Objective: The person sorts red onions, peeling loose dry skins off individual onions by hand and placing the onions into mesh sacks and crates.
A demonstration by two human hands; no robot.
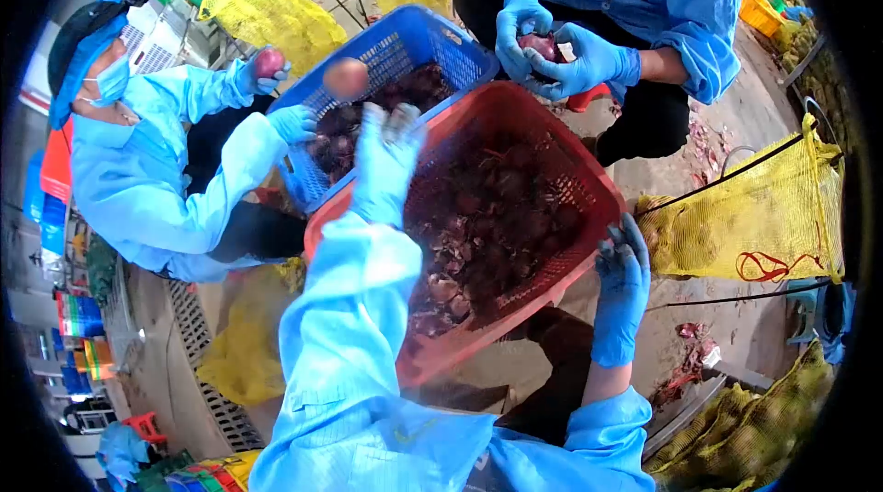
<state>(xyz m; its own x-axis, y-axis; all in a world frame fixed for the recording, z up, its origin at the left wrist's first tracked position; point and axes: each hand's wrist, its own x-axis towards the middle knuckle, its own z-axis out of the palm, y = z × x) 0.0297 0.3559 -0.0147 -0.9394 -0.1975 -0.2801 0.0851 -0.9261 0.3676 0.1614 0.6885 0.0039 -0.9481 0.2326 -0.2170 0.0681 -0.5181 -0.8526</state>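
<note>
My left hand (386,161), in a blue glove with dirty fingertips, reaches over the rim of a red basket (561,138) with its fingers stretched out and nothing in them. Just past those fingertips a blurred onion (346,79) hangs in the air over a blue basket (474,51). Dark red onions (510,184) and loose skins lie in the red basket. Beside that basket's right corner is my gloved right hand (624,294), fingers extended and holding nothing.
At left, a masked co-worker (147,161) holds a red onion (269,62) by the blue basket. Another person's gloved hands (561,55) grip an onion at the top. Yellow mesh bags (745,225) hang at right and behind the baskets. Filled sacks (754,428) lie lower right.
</note>
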